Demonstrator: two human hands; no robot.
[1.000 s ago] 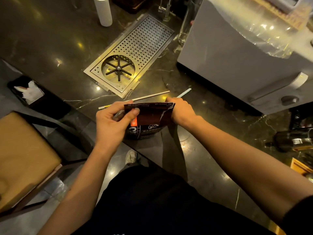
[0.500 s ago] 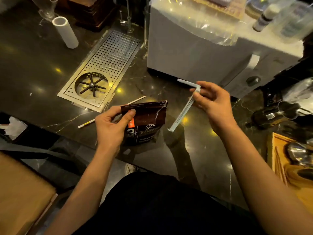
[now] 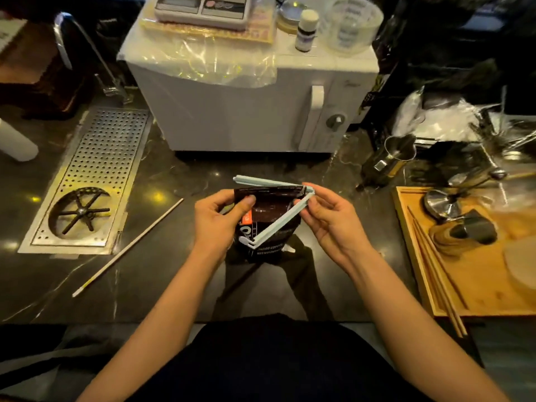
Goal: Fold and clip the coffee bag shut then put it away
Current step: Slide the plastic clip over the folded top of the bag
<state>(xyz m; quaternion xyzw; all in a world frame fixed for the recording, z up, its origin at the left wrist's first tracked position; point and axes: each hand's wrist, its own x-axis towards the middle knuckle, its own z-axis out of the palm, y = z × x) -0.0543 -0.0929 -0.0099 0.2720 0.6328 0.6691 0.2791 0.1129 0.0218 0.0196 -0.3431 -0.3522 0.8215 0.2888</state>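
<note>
1. Since half a second ago, the right hand [image 3: 327, 219] has carried the pale blue clip [image 3: 278, 221] over to the coffee bag [image 3: 269, 213].
2. Pinched at its hinge, the clip gapes open around the folded top.
3. Left hand [image 3: 217, 219] grips the bag's left edge, standing on the table [image 3: 174, 271].

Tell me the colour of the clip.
Pale blue clip, seen best in the head view.

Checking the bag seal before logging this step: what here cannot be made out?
Head view only:
- Coffee bag print: too small and blurred to read.
- Bag's left edge: hidden by left hand.
- Clip hinge: partly covered by right hand.
- Whether the fold holds: unclear.
</note>
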